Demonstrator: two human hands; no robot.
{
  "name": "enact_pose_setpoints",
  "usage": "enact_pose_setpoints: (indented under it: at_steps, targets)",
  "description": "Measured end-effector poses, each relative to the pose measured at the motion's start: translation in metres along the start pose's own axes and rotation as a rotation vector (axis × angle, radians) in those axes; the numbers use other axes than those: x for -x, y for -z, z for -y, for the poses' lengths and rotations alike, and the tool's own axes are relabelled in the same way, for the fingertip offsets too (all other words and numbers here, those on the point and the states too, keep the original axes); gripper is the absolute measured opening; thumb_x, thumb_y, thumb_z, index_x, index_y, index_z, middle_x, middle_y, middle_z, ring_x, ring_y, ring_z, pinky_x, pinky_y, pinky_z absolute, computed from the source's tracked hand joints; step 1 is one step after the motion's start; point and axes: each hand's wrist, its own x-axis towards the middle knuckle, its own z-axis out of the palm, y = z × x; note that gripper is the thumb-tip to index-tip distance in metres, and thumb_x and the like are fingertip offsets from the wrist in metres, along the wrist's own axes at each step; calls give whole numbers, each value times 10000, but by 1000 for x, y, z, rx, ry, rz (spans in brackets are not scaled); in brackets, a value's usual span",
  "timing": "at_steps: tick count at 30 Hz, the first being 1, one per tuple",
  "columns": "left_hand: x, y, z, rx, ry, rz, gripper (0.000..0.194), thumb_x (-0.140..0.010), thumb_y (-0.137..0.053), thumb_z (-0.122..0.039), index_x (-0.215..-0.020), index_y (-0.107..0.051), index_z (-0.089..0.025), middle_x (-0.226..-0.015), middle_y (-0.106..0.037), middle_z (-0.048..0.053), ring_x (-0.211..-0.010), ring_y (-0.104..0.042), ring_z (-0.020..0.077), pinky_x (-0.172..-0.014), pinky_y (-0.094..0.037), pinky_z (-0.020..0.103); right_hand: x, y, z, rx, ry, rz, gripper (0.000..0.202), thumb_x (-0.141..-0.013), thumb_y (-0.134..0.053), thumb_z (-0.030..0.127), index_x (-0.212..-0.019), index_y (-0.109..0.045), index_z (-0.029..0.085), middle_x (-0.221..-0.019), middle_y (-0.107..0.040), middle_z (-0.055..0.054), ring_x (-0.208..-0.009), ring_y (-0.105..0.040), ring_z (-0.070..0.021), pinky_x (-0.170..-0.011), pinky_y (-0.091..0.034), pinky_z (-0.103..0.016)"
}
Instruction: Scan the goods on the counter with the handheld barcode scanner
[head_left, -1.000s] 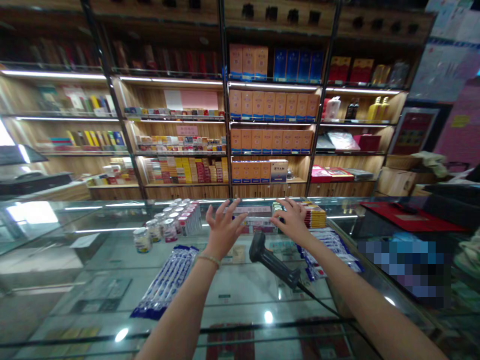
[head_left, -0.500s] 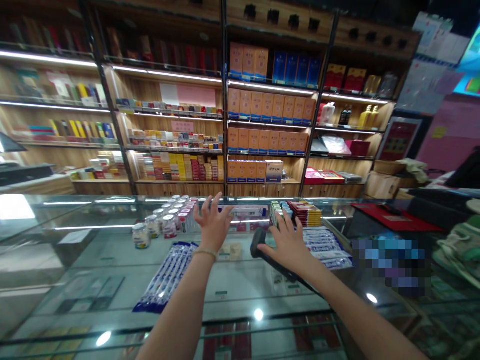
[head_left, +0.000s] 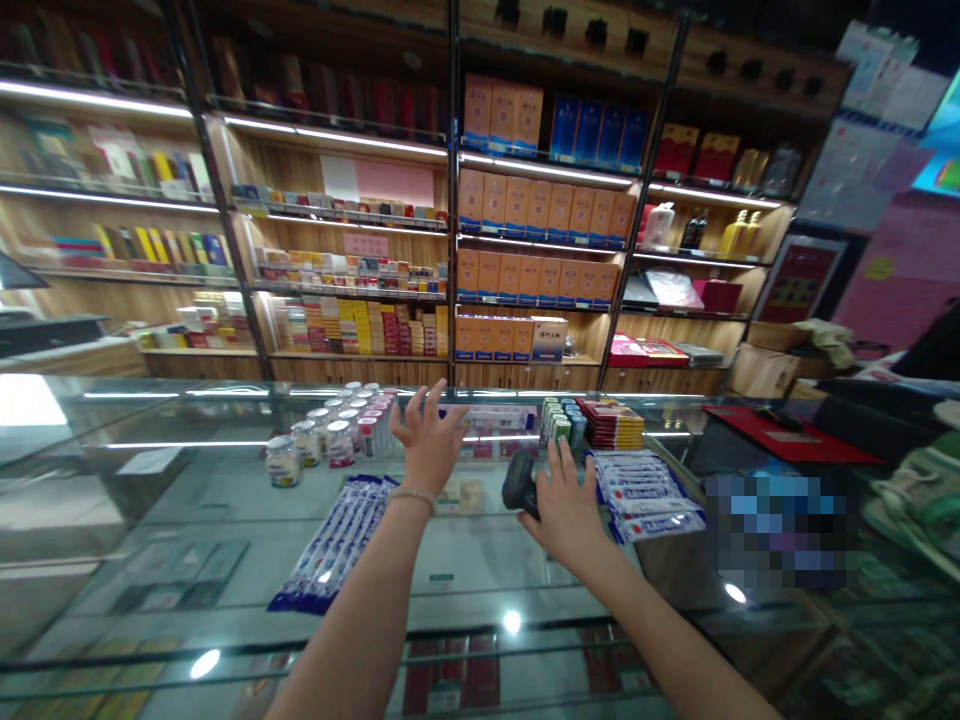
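Right hand (head_left: 568,515): open, fingers extended over the handle of a black plastic handheld scanner (head_left: 519,482) at centre; whether the palm touches it is hidden.
Left hand (head_left: 429,440): raised just left of centre, fingers spread, holding nothing.
Blue-and-white plastic packets: lower left (head_left: 330,545) and right of centre (head_left: 645,490).
White-lidded clear jars (head_left: 283,463): left of the left hand.
Surface: glass counter (head_left: 480,560).
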Motion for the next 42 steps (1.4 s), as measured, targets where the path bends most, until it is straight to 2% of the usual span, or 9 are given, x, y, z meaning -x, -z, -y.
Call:
enact_pose_setpoints:
  at_steps: [9,14,17,20,22,24,29,38,42]
  targets:
    - [0,0,0,0,5,5,279,-882,-669,-252,-1118,-752,-377,-1576,-467,55,-1458,-343,364,-1186,-129,678,1,-2,2,-123,-9,-120,371,-810,-683,349,-1107,-709,128,-1621,-369,-200,-1528,-254,-395,-1184,-208,-687]
    - [-1,0,-1,-15,36,-20,277,-860,-709,-293,-1126,-748,-361,-1568,-479,63,-1452,-354,365,-1182,-137,670,5,10,-7,-422,-68,-304,380,-824,-601,293,-1179,-651,168,-1607,-404,-156,-1337,-553,-314,-1034,-514,-439]
    - [-1,0,-2,-8,54,-31,266,-855,-717,-309,-1115,-750,-355,-1569,-476,67,-1456,-352,362,-1183,-137,663,7,17,-12,-668,-84,-375,407,-829,-575,329,-1211,-612,193,-1457,-553,-146,-1148,-668,-275,-921,-576,-394]
    - [-1,0,-1,10,62,-26,268,-851,-714,-302,-1111,-751,-354,-1565,-478,66,-1458,-349,364,-1187,-125,658,8,19,-14,-967,-114,-211,367,-870,-547,407,-1180,-588,215,-1031,-721,-62,-759,-719,-200,-665,-611,-326]
    - [0,0,-1,15,64,-29,272,-854,-706,-304,-1119,-750,-352,-1565,-474,69,-1458,-345,366,-1189,-116,657,8,20,-13,-1136,-151,-52,363,-886,-533,463,-1158,-567,226,-844,-703,8,-483,-619,-129,-451,-534,-252]
    - [0,-1,0,11,62,-34,275,-859,-700,-312,-1127,-748,-351,-1568,-468,73,-1458,-341,366,-1189,-110,656,9,21,-10,-1224,-169,34,359,-872,-553,477,-1132,-558,229,-760,-673,45,-374,-536,-90,-357,-456,-206]
    - [1,-3,0,-5,68,-32,277,-860,-697,-327,-1132,-744,-349,-1577,-456,70,-1462,-332,361,-1184,-120,650,9,25,-5,-1214,-213,98,344,-835,-648,454,-1095,-583,238,-631,-598,81,-335,-507,-83,-311,-386,-176]
    - [0,-4,1,-16,59,-49,228,-881,-676,-344,-1097,-750,-340,-1569,-468,74,-1456,-350,348,-1182,-130,640,9,29,-5,-1067,-222,41,319,-840,-656,461,-1039,-637,212,-756,-698,15,-361,-549,-107,-350,-446,-231]
    - [0,-3,1,-24,65,-35,252,-870,-693,-336,-1115,-746,-352,-1571,-464,79,-1462,-342,352,-1178,-130,646,9,27,-6,-1051,-236,1,379,-847,-643,488,-1118,-631,223,-794,-707,9,-375,-548,-114,-362,-447,-242]
